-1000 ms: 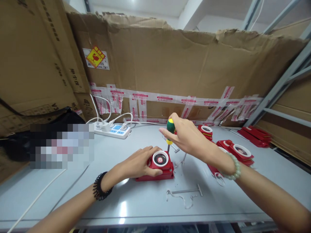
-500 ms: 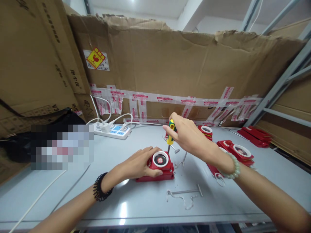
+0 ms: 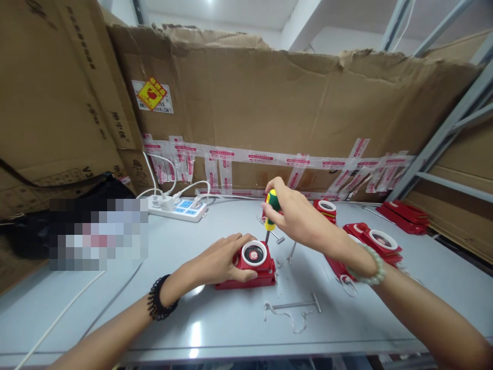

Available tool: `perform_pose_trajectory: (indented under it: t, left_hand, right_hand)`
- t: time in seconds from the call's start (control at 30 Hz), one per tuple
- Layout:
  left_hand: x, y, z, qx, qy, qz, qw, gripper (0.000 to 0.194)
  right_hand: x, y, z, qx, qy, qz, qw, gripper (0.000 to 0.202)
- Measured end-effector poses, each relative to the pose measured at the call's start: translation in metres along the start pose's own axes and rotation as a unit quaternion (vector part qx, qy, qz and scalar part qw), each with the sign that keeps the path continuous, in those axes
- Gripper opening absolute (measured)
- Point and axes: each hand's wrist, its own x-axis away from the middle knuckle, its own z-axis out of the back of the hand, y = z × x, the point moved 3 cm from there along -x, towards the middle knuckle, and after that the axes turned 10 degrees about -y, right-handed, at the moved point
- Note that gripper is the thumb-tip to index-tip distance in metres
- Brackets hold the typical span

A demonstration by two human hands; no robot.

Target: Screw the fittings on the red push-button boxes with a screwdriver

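My left hand (image 3: 221, 262) grips a red box-shaped device (image 3: 262, 278) on the table, thumb along its near side and fingers over its back. A round window with a white ring (image 3: 254, 253) faces up on top of the device. In my right hand (image 3: 290, 210) is a screwdriver (image 3: 270, 210) with a yellow and green handle, held near upright. Its shaft points down at the device's far right corner; the tip's exact contact is hard to see. A metal T-shaped rod (image 3: 295, 304) with a white string lies in front of the device.
Several more red devices (image 3: 381, 241) lie at the right, one partly behind my right forearm. Another T-shaped rod (image 3: 278, 237) lies behind the screwdriver. A white power strip (image 3: 179, 208) with plugged cables sits at the back left, near a black bag (image 3: 26, 231). Cardboard (image 3: 246, 103) walls off the back.
The fingers of my right hand have shifted on the screwdriver and the handle has turned, showing more green. My left hand and the device stay in place.
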Motion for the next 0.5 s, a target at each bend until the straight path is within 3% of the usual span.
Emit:
perform_pose_trajectory:
  t: [0.13, 0.3, 0.37, 0.5]
  left_hand:
    - [0.0004, 0.0014, 0.0002, 0.0, -0.002, -0.002, 1.0, 0.048]
    - [0.0005, 0.0019, 0.0007, -0.003, -0.002, -0.003, 1.0, 0.048]
    - [0.0006, 0.0012, 0.0006, -0.003, -0.002, 0.004, 1.0, 0.049]
    - [0.0007, 0.0012, 0.0007, -0.005, -0.002, 0.004, 1.0, 0.049]
  right_hand:
    - [0.0022, 0.0005, 0.0014, -0.028, -0.016, -0.006, 0.999, 0.017]
    - [-0.0006, 0.0035, -0.0038, 0.053, 0.039, 0.002, 0.998, 0.013]
    - [-0.0014, 0.0054, -0.0038, 0.028, 0.031, 0.003, 0.999, 0.01]
    - [0.001, 0.0054, 0.0008, -0.058, 0.01, -0.009, 0.998, 0.026]
